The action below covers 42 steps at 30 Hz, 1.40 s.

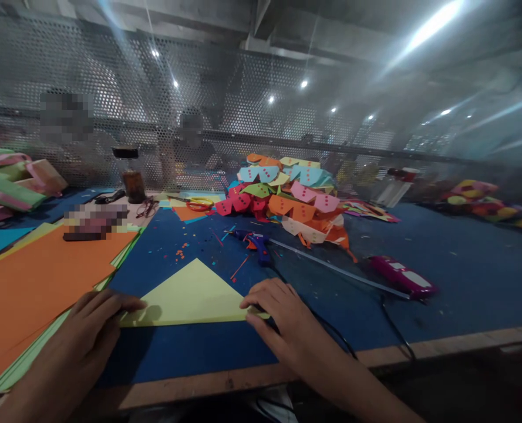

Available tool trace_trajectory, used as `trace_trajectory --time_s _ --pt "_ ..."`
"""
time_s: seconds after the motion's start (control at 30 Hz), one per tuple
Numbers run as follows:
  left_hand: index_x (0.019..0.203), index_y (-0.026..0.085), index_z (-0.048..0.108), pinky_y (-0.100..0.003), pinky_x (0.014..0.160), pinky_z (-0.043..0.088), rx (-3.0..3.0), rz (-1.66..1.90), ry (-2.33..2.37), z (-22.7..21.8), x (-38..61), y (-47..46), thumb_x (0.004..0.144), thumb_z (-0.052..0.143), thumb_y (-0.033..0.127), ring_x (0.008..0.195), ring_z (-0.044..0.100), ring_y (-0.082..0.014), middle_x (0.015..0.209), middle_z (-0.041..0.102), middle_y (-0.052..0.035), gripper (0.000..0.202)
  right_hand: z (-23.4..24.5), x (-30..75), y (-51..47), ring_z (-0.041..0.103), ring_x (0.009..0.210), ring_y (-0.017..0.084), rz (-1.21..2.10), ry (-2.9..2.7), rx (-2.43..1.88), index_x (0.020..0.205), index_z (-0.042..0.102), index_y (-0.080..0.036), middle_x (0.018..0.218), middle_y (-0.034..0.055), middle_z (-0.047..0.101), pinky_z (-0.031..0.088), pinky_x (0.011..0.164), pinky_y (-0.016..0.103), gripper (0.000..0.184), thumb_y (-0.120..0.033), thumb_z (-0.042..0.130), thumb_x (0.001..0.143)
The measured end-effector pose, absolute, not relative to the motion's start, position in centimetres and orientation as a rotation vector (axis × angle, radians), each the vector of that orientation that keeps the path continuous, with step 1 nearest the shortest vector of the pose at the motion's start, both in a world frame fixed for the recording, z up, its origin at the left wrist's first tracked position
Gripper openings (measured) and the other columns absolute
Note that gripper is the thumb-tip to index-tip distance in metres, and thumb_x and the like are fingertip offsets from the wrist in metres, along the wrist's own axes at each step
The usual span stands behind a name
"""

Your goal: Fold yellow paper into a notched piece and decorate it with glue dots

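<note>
In the head view, a pale yellow paper triangle [194,296] lies by the near edge of the blue worktop [190,355], its long side roughly along that edge and its peak toward the far edge. The left hand [96,317] rests at the triangle's left corner, fingers bent and close together; whether it pinches the paper, I cannot tell. The right hand [278,317] is at the right corner, thumb and forefinger narrowly apart there; whether they grip the paper is also unclear.

Toward the worktop's left edge, orange sheets [44,282] lie over green sheets [36,352], just beside the left hand. Beyond the triangle's peak are small paper scraps [180,254]. Past the right hand, a blue glue gun [258,244] lies with its nozzle pointing left, and a long translucent rod [326,267] stretches from its rear toward a purple object [401,276] on the right-hand part. Near the middle of the far edge sits a pile of colourful cut-paper pieces [287,202]; left of it are yellow-and-red-handled scissors [199,204] and a dark-lidded jar [134,183]. A perforated screen [243,111] stands behind the far edge.
</note>
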<state>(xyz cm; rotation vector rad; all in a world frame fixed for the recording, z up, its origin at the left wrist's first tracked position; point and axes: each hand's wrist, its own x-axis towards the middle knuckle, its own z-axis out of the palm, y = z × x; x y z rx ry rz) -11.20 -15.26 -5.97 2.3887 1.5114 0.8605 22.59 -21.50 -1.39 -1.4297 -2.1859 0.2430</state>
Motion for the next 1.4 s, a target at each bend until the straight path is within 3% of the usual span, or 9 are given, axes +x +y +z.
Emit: trace_trajectory --time_s 0.1,0.27,0.57,1.27,1.4 --pt "0.099 0.03 0.068 -0.046 0.088 0.049 2.439 0.891 1.415 -5.7 -10.4 -15.4 0.094 0.048 0.045 0.105 0.06 -0.0308 0.105 0.071 -0.0047 0.026 -1.2 22.2 -20.8 0.055 0.101 0.021 0.261 -2.276 -1.436 0.101 0.063 -0.023 0.106 0.0007 0.065 0.036 0.087 0.036 0.008 -0.021 0.065 0.094" --pt "0.095 0.031 0.071 -0.039 0.084 0.052 2.495 0.817 1.272 -5.0 -9.5 -15.1 0.094 0.052 0.05 0.098 0.062 -0.0262 0.101 0.071 -0.0025 0.026 -1.1 21.8 -19.7 0.055 0.095 0.021 0.264 -2.318 -1.48 0.091 0.063 -0.02 0.099 0.0018 0.065 0.034 0.081 0.035 0.004 -0.019 0.065 0.094" --pt "0.079 0.026 0.068 -0.029 0.07 0.05 2.49 0.683 1.149 -3.1 -7.5 -14.6 0.094 0.052 0.046 0.081 0.061 -0.0214 0.084 0.067 -0.0024 0.03 -0.8 21.5 -19.6 0.054 0.094 0.021 0.326 -2.311 -1.487 0.089 0.062 -0.02 0.098 0.0014 0.063 0.033 0.081 0.035 0.01 -0.028 0.068 0.093" --pt "0.078 0.022 0.061 -0.031 0.069 0.043 2.632 0.548 0.983 -2.0 -4.5 -11.3 0.095 0.045 0.025 0.077 0.058 -0.0197 0.081 0.065 -0.0022 0.025 -0.3 21.5 -16.9 0.057 0.088 0.019 0.295 -2.286 -1.612 0.086 0.062 -0.018 0.094 0.0021 0.066 0.035 0.076 0.033 0.009 -0.021 0.065 0.094" --pt "0.075 0.022 0.06 -0.031 0.067 0.044 2.607 0.591 1.028 -1.6 -4.2 -10.9 0.093 0.045 0.024 0.075 0.059 -0.0204 0.077 0.066 -0.0021 0.023 -0.6 21.5 -16.8 0.057 0.092 0.021 0.165 -2.296 -1.506 0.096 0.061 -0.018 0.1 0.003 0.066 0.034 0.079 0.034 0.007 -0.023 0.067 0.093"
